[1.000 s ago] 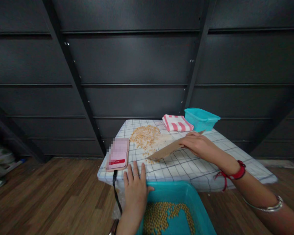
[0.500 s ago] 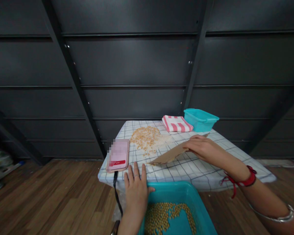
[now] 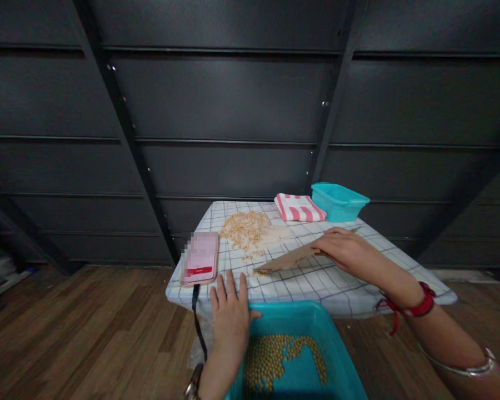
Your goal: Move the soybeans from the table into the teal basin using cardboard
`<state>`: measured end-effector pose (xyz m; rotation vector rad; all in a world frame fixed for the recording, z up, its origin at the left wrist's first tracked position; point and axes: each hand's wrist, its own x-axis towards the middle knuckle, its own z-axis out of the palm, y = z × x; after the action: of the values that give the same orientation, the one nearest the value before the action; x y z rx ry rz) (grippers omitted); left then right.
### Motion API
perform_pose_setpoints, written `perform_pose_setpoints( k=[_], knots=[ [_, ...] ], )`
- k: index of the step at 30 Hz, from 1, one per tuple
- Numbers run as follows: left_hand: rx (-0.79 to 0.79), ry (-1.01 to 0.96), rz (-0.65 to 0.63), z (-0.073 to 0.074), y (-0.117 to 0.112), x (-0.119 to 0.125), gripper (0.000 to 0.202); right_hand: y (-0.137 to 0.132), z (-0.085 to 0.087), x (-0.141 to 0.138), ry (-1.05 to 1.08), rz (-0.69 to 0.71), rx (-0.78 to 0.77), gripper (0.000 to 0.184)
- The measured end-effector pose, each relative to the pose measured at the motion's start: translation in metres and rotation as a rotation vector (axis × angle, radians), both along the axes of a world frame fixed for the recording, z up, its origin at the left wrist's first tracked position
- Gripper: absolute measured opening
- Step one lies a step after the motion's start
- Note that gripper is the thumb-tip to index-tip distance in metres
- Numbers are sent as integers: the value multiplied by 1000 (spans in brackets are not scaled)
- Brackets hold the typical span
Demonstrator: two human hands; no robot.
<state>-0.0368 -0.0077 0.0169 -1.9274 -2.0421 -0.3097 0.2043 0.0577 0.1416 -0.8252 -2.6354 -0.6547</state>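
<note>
My right hand (image 3: 339,247) grips a piece of cardboard (image 3: 285,260), tilted on edge over the checked tablecloth (image 3: 329,289). A few soybeans lie along the cardboard's lower left edge. Fingers spread, my left hand (image 3: 230,316) rests at the table's front edge, its thumb by the rim of a teal basin (image 3: 341,344). Inside the basin are many soybeans (image 3: 266,361), darker than those on the table. Farther back on the cloth is a spread pile of pale soybeans (image 3: 245,229) mixed with white grains that look like rice.
Left of the pile lies a pink phone (image 3: 204,255) with a black strap hanging over the table edge. At the back right are a folded pink-and-white striped towel (image 3: 300,208) and a small turquoise basket (image 3: 341,205). A dark panelled wall (image 3: 225,111) rises behind the table.
The cardboard's lower edge has shifted slightly, and a few soybeans now show beside it. My left hand stays spread at the table's edge. The whole view has shifted a little.
</note>
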Motion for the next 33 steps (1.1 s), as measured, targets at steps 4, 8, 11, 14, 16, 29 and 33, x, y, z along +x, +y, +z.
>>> perform_pose_setpoints(
  k=[4,8,11,14,16,29,33],
  knots=[
    [-24,3,-1,2,-1,-1,65,-2,1,-5,-4,4,4,21],
    [-68,-22,2,4,-1,-1,66,-5,-2,-8,26,12,-5,20],
    [-88,-42,5,5,-1,0,69,-7,-5,-6,43,-6,1,20],
    [-104,-51,8,6,-2,0,70,-9,-6,-4,51,-14,17,21],
    [-116,-52,8,7,-2,1,71,-10,-6,-3,54,-10,24,22],
    [-83,-26,4,0,2,-1,70,-24,5,4,-16,-21,11,26],
    [-116,-38,9,1,3,-1,71,-25,6,4,-37,-12,69,25]
  ],
)
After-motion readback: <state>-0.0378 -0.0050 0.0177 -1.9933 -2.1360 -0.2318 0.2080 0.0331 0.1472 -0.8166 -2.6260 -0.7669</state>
